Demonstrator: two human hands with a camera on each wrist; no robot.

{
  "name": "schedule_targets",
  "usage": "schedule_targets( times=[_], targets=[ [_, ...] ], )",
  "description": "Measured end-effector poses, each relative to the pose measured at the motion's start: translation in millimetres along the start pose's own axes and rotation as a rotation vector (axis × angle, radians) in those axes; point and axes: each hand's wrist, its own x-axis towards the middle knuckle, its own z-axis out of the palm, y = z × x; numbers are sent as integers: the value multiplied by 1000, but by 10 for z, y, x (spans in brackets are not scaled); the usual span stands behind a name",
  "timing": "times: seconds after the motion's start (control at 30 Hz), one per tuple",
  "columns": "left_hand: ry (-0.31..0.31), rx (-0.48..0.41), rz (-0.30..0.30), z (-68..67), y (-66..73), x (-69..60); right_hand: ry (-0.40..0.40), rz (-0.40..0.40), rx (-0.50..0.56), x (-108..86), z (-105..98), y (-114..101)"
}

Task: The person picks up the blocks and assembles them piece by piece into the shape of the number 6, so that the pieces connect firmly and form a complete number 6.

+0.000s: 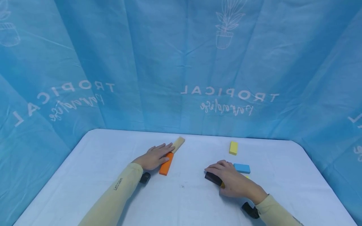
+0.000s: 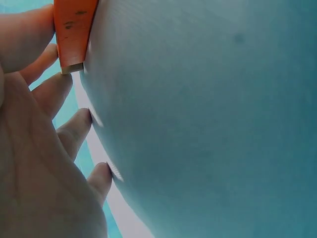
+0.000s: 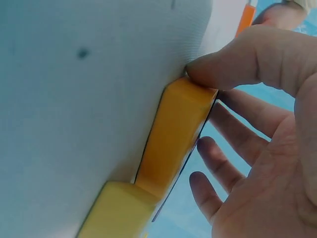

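Note:
My left hand [image 1: 155,157] lies low over the table with its fingers extended. Its thumb touches an orange block [image 1: 166,164], while its fingertips reach a cream block [image 1: 178,144] adjoining the far end. In the left wrist view, the orange block [image 2: 73,34] is beside the thumb. Bent fingers of my right hand [image 1: 230,179] grip a black block [image 1: 212,178]. The right thumb rests at one end of a yellow-orange block [image 3: 173,139], which a paler yellow block [image 3: 119,210] touches at its other end. Much of these blocks is hidden beneath that hand in the head view.
Just beyond the right hand lies a blue block [image 1: 242,168], and a yellow block [image 1: 233,148] sits farther back. The white-covered table [image 1: 181,204] is bordered by a blue printed curtain [image 1: 158,69]. Dark wrist devices [image 1: 250,210] sit under the wrists.

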Motion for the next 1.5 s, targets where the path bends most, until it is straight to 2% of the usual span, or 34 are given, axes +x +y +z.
schedule_targets(
  times=[0.4, 0.63, 1.07, 1.5],
  targets=[
    [-4, 39, 15, -40, 26, 2, -38, 18, -25, 57, -91, -1],
    [-9, 36, 11, -50, 30, 13, -11, 4, -39, 93, -81, 6],
    [-19, 42, -22, -28, 27, 65, 39, 74, 19, 115, -49, -26],
    [-3, 36, -49, 10, 24, 43, 84, 9, 43, 143, -35, -199]
  ],
)
